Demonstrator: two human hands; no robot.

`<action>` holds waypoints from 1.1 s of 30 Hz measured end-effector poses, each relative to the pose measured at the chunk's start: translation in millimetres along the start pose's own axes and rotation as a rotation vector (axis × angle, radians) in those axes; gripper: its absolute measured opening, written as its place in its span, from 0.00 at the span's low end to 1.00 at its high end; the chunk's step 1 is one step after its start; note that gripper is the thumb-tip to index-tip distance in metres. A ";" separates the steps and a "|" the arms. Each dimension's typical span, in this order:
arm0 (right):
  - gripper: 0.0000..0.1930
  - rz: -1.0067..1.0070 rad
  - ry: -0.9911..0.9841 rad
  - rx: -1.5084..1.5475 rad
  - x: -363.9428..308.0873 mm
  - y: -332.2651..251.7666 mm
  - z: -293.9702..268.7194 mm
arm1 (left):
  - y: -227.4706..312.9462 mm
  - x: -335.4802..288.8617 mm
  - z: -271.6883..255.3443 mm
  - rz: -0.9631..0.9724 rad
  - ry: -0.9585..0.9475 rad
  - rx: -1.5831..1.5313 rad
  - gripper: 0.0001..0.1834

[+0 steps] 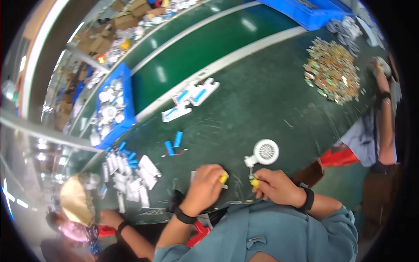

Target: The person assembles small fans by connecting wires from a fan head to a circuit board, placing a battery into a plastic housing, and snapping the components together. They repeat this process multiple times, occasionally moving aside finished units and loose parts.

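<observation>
My left hand is above the near edge of the table, its fingers pinched together. Yellow shows at its fingertips with a small pale bit below; whether this is a finger covering or a held piece, I cannot tell. My right hand is also closed in a pinch, yellow at its fingertips too, around a tiny part too small to name. Just beyond it lies a white handheld fan with a round grille; its short neck end points toward my right fingertips, and a thin line seems to run between them.
Blue battery cells and white plastic casings lie to the left. White shells with blue cells lie farther back. A blue bin holds white parts. A pile of small circuit boards sits far right. Co-workers' arms reach in from both sides.
</observation>
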State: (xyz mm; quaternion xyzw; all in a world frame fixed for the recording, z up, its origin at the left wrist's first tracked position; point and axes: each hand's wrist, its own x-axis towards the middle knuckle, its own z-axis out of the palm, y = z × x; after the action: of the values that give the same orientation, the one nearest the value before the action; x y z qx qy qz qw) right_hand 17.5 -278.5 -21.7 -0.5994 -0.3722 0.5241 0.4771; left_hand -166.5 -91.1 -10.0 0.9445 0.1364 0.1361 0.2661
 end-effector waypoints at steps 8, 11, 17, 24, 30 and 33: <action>0.06 0.070 -0.069 0.012 10.4 -1.1 6.3 | 23.6 -28.3 39.1 0.048 0.221 -0.081 0.20; 0.07 0.036 -0.090 0.013 13.0 -0.5 7.7 | 20.2 -32.2 41.5 0.063 0.224 -0.081 0.20; 0.08 -0.011 -0.012 -0.029 9.3 4.4 12.8 | 19.5 -31.0 37.3 0.117 0.294 0.008 0.20; 0.07 0.043 0.005 0.002 2.3 6.6 9.9 | 32.8 -30.4 41.3 0.128 0.350 0.106 0.18; 0.08 0.005 0.054 -0.093 6.6 -1.5 16.6 | 24.2 -30.3 36.3 0.168 0.253 0.239 0.15; 0.08 -0.006 -0.013 -0.119 13.5 -13.2 15.3 | 25.6 -22.1 25.3 0.077 0.227 0.116 0.14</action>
State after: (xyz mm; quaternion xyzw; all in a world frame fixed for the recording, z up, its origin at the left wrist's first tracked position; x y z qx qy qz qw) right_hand 5.5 -259.4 -12.6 -0.6221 -0.4077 0.5034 0.4398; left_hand -173.9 -131.2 -21.1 0.9414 0.1370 0.2442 0.1883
